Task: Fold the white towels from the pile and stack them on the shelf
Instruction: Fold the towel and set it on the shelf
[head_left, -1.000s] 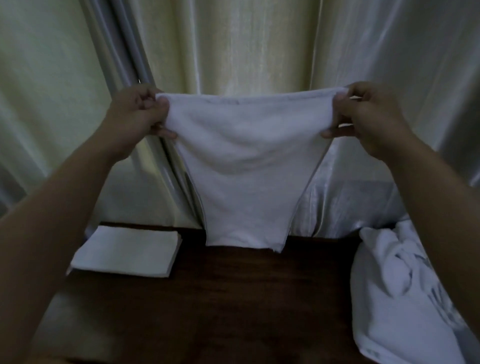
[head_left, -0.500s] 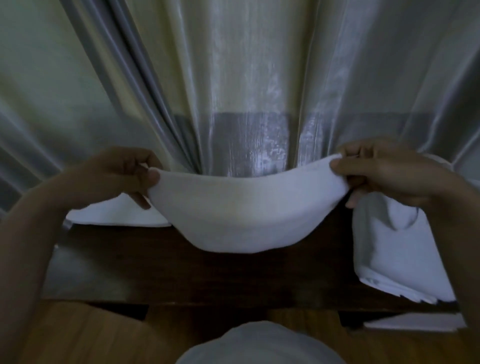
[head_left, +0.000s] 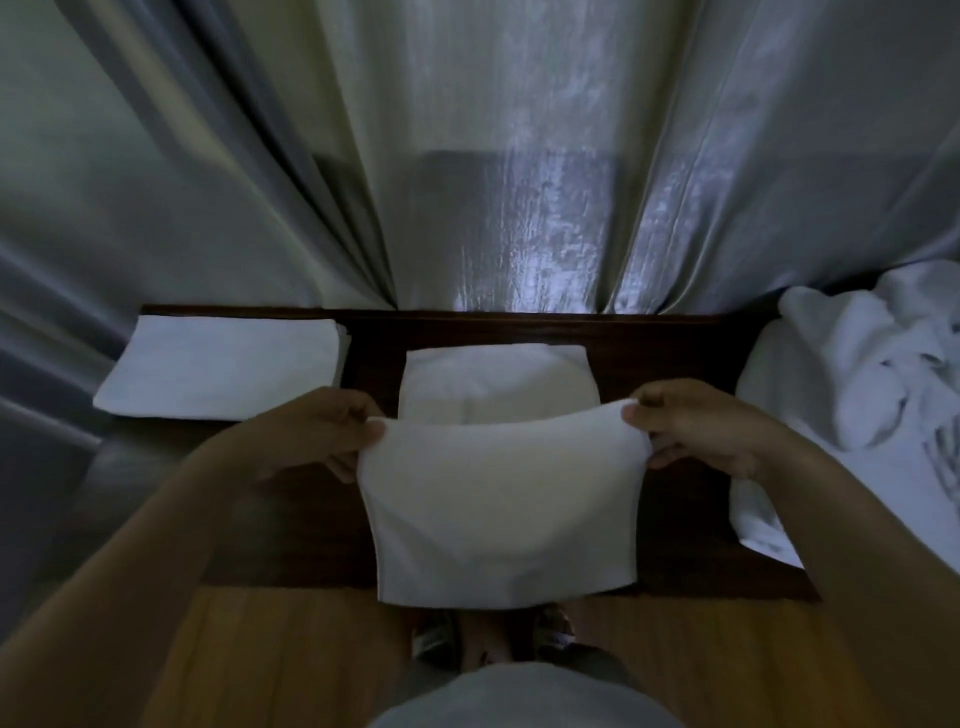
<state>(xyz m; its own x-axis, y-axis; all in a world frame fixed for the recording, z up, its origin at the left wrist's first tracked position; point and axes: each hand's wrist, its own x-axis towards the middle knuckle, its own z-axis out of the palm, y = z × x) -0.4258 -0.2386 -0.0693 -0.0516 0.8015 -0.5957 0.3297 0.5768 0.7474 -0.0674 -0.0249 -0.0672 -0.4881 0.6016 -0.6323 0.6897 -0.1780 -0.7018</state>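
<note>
A white towel (head_left: 498, 499) lies part on the dark wooden shelf (head_left: 670, 358), its far part flat and its near part lifted and hanging over the shelf's front edge. My left hand (head_left: 317, 431) pinches the raised fold at its left corner. At the right corner my right hand (head_left: 696, 426) pinches the same fold. A stack of folded white towels (head_left: 223, 364) sits at the shelf's left end. The loose pile of white towels (head_left: 852, 395) lies at the right end.
Pale curtains (head_left: 493, 156) hang straight behind the shelf and brush its back edge. Wooden floor (head_left: 270, 654) shows below the shelf, with my feet (head_left: 488, 634) close to its front.
The towel came down from being held up in the air and its lower part now lies on the shelf. Both hands dropped and came toward me, and the view tilted down.
</note>
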